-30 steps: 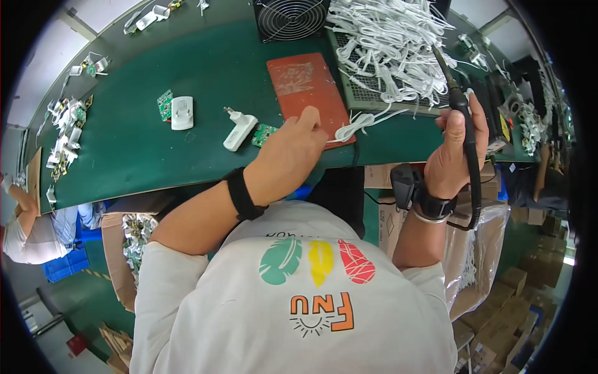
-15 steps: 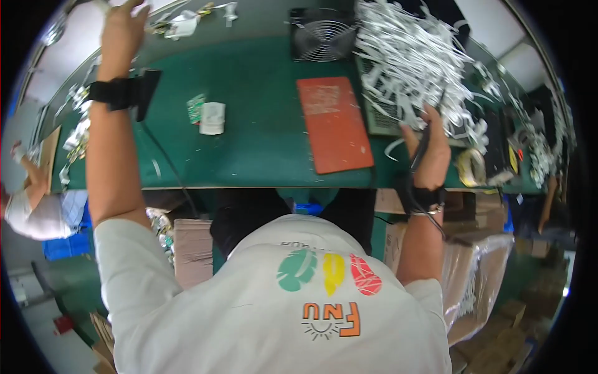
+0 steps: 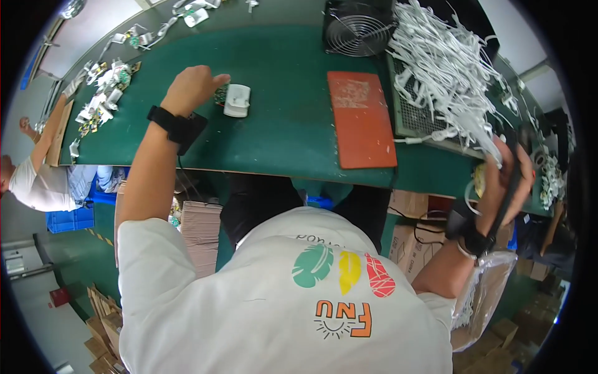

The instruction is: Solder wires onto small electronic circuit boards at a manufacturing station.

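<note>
The green worktop (image 3: 286, 134) spans the view, its front edge curving before the person's lap. Past its left end sits a co-worker (image 3: 40, 181) in a pale top, an arm reaching toward the worktop. Toward the right lies the big heap of white cables (image 3: 445, 71), piled on a mesh tray (image 3: 414, 115) and spilling over its near edge toward the right hand (image 3: 507, 181). Below the worktop stands a stack of flat cardboard (image 3: 200, 237).

The orange-red mat (image 3: 364, 121) lies just left of the tray, between the two hands. A loose cluster of white casings and circuit boards (image 3: 109, 93) fills the left end. The black fan (image 3: 358, 31) stands behind the mat, close beside the heap.

The right hand's fingers are closed round a black-handled tool (image 3: 512, 187); a white strand (image 3: 491, 149) shows at them, but whether they grip it I cannot tell. The left hand (image 3: 194, 90) is over the worktop, thumb stretched toward the white housing (image 3: 237, 100); its other fingers are hidden, so their grip cannot be told. The housing lies left of the mat, well apart, with a small green board (image 3: 220, 95) at its left side, partly blocked by the left hand.
</note>
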The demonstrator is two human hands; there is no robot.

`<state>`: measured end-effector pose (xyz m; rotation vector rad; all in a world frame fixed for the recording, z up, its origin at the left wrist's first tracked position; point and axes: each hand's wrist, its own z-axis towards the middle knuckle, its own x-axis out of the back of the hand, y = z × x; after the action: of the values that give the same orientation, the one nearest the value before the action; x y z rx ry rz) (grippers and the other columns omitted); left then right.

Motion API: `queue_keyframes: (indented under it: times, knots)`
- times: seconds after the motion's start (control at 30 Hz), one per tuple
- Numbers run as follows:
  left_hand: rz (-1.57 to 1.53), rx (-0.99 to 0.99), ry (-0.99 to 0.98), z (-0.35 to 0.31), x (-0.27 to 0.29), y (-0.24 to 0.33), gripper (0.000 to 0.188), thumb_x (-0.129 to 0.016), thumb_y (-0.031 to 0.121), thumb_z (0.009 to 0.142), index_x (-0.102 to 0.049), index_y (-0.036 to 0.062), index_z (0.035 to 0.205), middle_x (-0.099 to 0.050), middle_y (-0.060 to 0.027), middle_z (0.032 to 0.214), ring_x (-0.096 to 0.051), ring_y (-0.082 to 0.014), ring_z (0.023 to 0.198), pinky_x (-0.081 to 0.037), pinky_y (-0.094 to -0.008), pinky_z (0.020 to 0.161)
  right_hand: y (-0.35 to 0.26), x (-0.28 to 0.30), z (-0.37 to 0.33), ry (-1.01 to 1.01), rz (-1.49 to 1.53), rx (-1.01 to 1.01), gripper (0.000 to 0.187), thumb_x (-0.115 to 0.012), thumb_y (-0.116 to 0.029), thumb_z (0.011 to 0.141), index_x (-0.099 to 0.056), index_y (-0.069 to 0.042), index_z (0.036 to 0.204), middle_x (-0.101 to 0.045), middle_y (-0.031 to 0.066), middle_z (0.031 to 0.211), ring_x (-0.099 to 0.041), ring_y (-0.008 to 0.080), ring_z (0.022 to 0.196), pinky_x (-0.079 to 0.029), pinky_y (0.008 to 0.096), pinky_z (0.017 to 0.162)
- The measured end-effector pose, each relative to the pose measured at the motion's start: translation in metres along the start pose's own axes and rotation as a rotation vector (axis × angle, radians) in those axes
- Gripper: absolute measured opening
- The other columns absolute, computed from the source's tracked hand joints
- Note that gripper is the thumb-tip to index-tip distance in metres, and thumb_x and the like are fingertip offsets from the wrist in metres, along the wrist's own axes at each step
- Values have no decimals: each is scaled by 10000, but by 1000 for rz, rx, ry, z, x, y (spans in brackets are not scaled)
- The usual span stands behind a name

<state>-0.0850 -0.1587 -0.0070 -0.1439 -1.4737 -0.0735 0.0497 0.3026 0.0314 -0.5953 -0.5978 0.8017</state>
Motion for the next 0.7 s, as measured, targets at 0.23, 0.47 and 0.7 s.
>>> queue_keyframes:
  times: [0.23, 0.47, 0.7]
  knots:
    - [-68, -385, -184, 9, 15, 35, 189, -632, 157, 734, -629, -9, 824, -625, -190, 796, -606, -345, 750, -495, -411, 676, 28, -36, -17, -529, -7, -74, 515, -615, 99, 730, -470, -95, 1185, -618, 81, 1085, -581, 159, 975, -449, 231, 717]
    - [37, -455, 33, -3, 20, 58, 204, -668, 154, 683, -621, -3, 805, -616, -188, 760, -603, -342, 750, -494, -409, 666, 16, 1, 9, -521, -194, -113, 565, -617, 89, 728, -460, -111, 1233, -617, 72, 1089, -579, 138, 962, -434, 217, 691]
    - [143, -359, -232, 11, 23, 50, 190, -648, 132, 678, -617, 15, 824, -617, -163, 745, -614, -322, 751, -504, -387, 655, -41, -59, -31, -387, -55, -168, 549, -607, 98, 730, -463, -84, 1228, -605, 92, 1093, -577, 157, 990, -463, 236, 758]
